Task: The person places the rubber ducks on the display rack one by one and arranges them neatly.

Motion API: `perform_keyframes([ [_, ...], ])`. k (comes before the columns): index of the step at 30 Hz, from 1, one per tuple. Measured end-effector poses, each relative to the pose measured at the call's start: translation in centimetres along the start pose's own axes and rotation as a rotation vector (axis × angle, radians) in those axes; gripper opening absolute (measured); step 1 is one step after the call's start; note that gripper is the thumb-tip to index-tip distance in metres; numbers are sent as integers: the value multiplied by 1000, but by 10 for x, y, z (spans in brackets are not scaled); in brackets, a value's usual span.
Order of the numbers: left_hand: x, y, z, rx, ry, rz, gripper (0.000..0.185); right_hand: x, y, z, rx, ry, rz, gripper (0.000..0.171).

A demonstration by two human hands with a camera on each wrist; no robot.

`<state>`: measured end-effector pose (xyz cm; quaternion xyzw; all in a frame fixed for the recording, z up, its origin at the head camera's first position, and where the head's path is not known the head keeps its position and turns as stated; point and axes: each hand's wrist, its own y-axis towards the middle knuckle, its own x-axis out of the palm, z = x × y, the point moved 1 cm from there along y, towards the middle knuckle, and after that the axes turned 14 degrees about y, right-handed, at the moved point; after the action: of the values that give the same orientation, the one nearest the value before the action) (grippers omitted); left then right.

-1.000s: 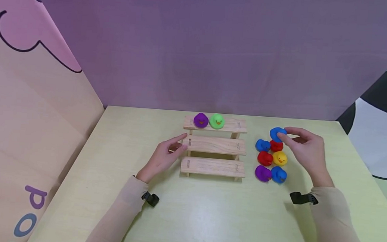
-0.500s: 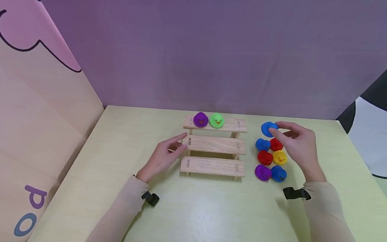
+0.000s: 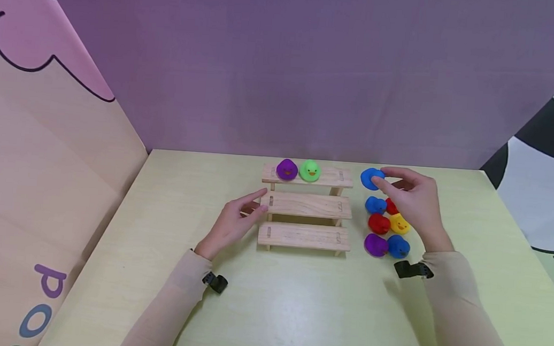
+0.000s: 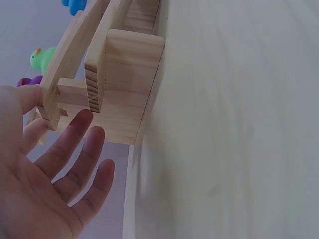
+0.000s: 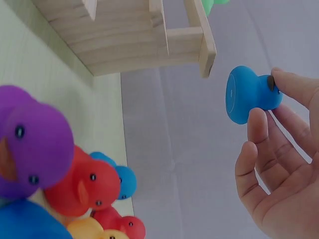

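Note:
My right hand [image 3: 412, 201] pinches a blue rubber duck [image 5: 244, 94] by its head between thumb and fingers. The duck is up in the air, just right of the top step of the wooden three-step stand [image 3: 303, 236]. At the stand's left end, my left hand [image 3: 240, 221] pinches the end of the middle step with thumb and index finger; its other fingers extend below, as the left wrist view shows. A purple duck [image 3: 287, 169] and a green duck [image 3: 310, 170] sit side by side on the top step.
Right of the stand several more ducks stand in a cluster on the table [image 3: 267, 306]: a blue one [image 3: 375, 205], a red one [image 3: 379, 223], a yellow one [image 3: 400, 224], a purple one [image 3: 376, 245] and others. A purple backdrop [image 3: 312, 79] rises behind the table.
My right hand has moved left and slightly away from me with the blue duck, toward the stand's top step. My left hand has stayed at the stand.

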<state>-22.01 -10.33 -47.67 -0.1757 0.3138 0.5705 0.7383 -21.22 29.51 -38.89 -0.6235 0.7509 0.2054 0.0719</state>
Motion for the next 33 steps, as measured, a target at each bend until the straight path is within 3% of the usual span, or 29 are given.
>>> perform_keyframes([
  [33, 3, 0, 0, -13, 6, 3, 49, 55, 13, -22, -63, 17, -100, 49],
])
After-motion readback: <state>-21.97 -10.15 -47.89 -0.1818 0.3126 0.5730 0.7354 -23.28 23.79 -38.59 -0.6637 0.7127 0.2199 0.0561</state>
